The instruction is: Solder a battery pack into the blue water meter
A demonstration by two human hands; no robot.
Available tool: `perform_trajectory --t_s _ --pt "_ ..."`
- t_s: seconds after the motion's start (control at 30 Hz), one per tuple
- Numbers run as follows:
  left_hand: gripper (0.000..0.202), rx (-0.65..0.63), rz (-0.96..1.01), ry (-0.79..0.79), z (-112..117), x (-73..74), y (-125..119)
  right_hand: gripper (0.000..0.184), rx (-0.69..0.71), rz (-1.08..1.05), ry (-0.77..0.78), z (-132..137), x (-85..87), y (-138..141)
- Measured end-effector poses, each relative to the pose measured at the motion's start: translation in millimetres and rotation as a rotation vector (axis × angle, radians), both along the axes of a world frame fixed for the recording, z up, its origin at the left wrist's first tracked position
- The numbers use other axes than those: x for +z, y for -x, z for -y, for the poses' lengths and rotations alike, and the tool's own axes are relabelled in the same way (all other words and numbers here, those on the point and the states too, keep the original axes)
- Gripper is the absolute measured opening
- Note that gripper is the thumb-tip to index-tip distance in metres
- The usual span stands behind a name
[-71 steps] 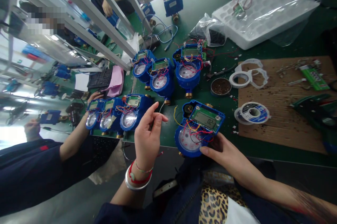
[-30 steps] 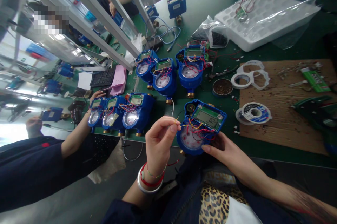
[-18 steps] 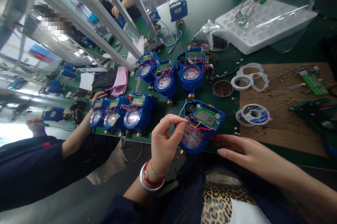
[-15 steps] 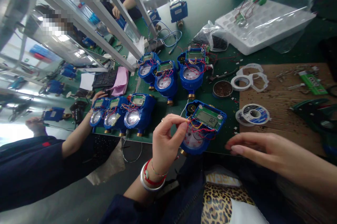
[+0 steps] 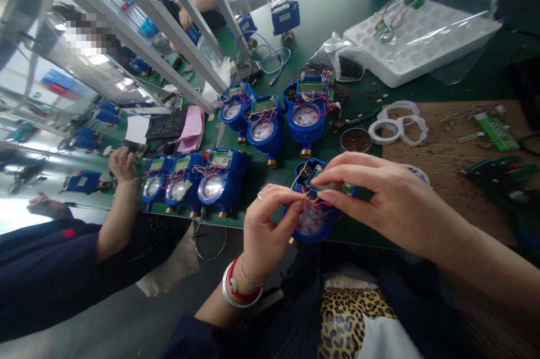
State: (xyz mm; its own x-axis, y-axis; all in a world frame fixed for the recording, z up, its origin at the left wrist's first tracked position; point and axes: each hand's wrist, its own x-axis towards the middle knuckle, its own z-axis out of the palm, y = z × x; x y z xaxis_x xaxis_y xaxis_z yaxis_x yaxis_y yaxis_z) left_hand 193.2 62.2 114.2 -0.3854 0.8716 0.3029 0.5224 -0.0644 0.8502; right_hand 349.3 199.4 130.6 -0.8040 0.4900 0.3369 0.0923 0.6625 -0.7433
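A blue water meter (image 5: 310,229) with a small display and loose coloured wires (image 5: 312,197) stands at the near bench edge. At its left side, my left hand (image 5: 270,218) pinches a thin wire between thumb and forefinger. My right hand (image 5: 379,196) is over the display, thumb and forefinger apart, their tips close to the wires. It covers most of the display, and I see nothing between its fingers. More blue meters with wires, such as one meter (image 5: 304,117), stand just behind.
Three meters (image 5: 213,184) line the left edge, near a co-worker's arm (image 5: 120,207). On the right are a tin (image 5: 355,140), a tape roll (image 5: 385,131), a partly hidden wire spool (image 5: 417,174), cardboard (image 5: 472,184) and green-handled pliers (image 5: 502,173). A white foam tray (image 5: 405,69) lies behind.
My right hand has moved left from beside the meter to over its display. My left hand keeps its pinch at the wires. The co-worker's hand has moved left, away from the meters.
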Motion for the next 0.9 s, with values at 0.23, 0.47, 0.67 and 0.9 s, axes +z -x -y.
perform_trajectory --t_s 0.23,0.47,0.67,0.9 --pt "0.014 -0.062 -0.079 -0.020 0.8 -4.2 1.6 0.010 0.080 0.034 0.113 -0.3 -3.6 7.4" --pt "0.009 -0.069 -0.141 -0.005 -0.5 -4.1 3.1 0.010 0.091 0.034 0.144 0.8 -9.0 7.1" --pt "0.010 -0.065 -0.202 -0.037 -0.8 -0.7 0.6 0.015 -0.028 -0.008 0.134 -1.4 -7.0 2.7" --pt "0.014 -0.121 -0.224 -0.064 1.5 -4.8 4.5 0.017 -0.101 0.014 0.087 -8.3 -6.2 4.0"
